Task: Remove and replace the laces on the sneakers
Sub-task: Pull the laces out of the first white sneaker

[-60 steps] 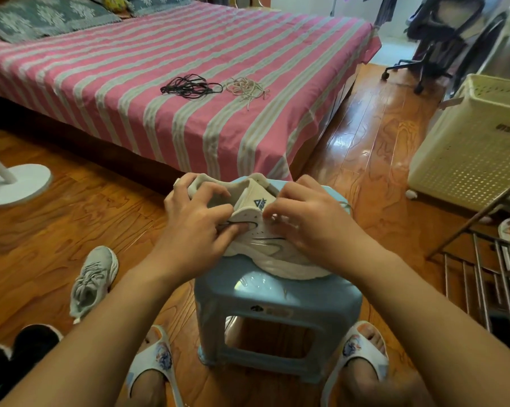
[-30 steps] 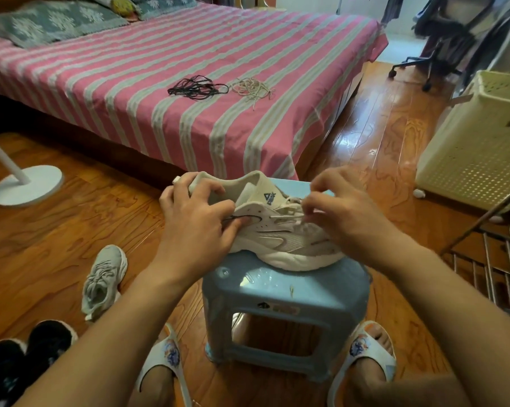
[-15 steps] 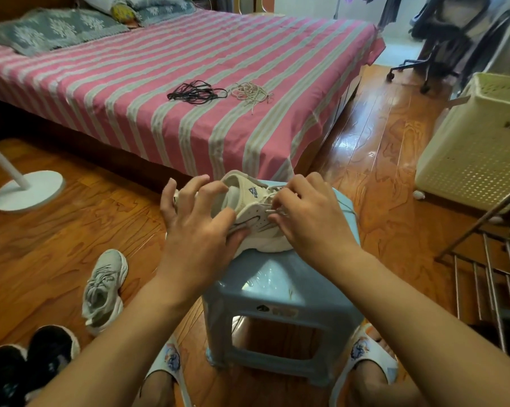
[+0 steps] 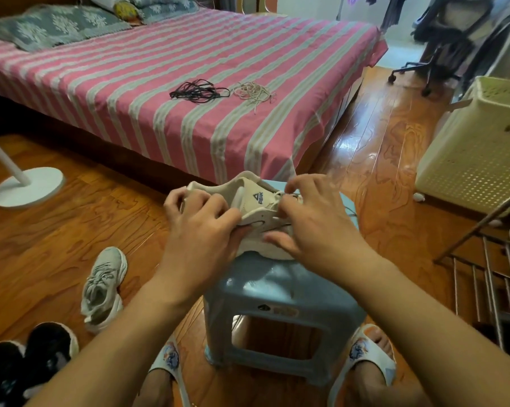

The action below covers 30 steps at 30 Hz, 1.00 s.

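Left grip: left hand (image 4: 201,230), at centre frame, curls round the heel and collar of the sneaker (image 4: 249,201), thumb across its side; judged, this pins the shoe so the lace can be tugged without the shoe sliding.
Right grip: right hand (image 4: 312,227), just right of centre, has its fingertips (image 4: 289,189) closed narrow on the pale lace (image 4: 277,198) by the tongue; whether it is pulling out or threading in cannot be told.
Bed (image 4: 130,83): fills the upper left and centre of the frame; its flat striped cover serves as a laying-out place, within reach ahead.
Stool (image 4: 277,292): blue plastic surface at lower centre between the person's slippered feet; it raises the shoe to working height, likely so both hands stay free.
Sneaker: rests sole-down on the stool top at centre, opening toward the left, tongue logo facing the camera.
Second sneaker (image 4: 104,286): lower left on the floor, laced, set apart, probably waiting its turn.
Black shoes (image 4: 27,362): bottom left corner, also on the floor.
Black laces (image 4: 198,91): a loose bundle on the bed, upper centre.
Pale laces (image 4: 255,92): just right of the black ones, kept as a separate heap, probably so the sets do not mix.
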Each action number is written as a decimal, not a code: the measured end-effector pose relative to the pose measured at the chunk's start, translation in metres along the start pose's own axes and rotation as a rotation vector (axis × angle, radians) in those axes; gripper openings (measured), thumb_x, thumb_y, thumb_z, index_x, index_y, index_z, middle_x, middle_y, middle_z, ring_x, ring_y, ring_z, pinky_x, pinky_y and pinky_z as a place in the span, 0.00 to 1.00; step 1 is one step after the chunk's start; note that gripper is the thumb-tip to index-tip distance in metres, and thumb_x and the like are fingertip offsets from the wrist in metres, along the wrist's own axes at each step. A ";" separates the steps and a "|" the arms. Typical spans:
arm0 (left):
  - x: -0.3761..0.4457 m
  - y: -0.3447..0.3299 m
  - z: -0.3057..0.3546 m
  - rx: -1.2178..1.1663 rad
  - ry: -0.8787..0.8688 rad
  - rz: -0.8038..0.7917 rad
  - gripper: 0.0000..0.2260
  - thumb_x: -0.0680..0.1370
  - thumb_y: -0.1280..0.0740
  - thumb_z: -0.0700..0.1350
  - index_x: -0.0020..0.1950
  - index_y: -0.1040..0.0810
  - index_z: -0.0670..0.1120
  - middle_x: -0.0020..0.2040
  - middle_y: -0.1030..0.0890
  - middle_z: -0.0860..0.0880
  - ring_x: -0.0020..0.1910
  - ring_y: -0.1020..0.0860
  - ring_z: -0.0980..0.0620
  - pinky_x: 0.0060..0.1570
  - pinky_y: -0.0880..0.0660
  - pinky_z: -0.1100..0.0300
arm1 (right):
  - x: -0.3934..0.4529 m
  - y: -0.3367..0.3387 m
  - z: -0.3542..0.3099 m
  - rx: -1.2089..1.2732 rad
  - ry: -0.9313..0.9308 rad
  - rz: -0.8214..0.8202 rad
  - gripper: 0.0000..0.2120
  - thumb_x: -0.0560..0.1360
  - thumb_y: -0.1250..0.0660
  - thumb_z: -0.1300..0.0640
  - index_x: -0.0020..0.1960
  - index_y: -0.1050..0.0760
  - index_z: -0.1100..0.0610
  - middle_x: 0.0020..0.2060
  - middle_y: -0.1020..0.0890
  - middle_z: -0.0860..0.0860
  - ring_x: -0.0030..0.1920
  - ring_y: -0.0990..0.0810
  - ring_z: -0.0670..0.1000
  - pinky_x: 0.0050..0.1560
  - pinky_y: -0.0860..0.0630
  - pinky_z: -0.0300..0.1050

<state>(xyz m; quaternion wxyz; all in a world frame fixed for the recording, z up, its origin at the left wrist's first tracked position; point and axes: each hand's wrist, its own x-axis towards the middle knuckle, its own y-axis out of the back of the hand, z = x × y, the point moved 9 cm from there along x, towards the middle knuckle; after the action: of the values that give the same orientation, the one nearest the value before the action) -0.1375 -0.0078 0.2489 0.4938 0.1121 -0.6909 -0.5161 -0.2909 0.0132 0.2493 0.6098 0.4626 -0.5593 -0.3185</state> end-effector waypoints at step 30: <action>-0.003 0.000 0.000 -0.035 0.108 -0.016 0.07 0.78 0.29 0.52 0.46 0.19 0.49 0.45 0.23 0.51 0.54 0.28 0.44 0.62 0.36 0.32 | -0.007 0.000 0.001 0.021 -0.108 0.207 0.10 0.75 0.30 0.50 0.49 0.23 0.57 0.53 0.26 0.55 0.56 0.29 0.58 0.52 0.27 0.59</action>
<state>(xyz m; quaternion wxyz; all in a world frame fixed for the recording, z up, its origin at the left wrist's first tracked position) -0.1365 -0.0061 0.2471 0.5279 0.1368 -0.6532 -0.5254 -0.2929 0.0189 0.2466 0.6036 0.3910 -0.6393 -0.2722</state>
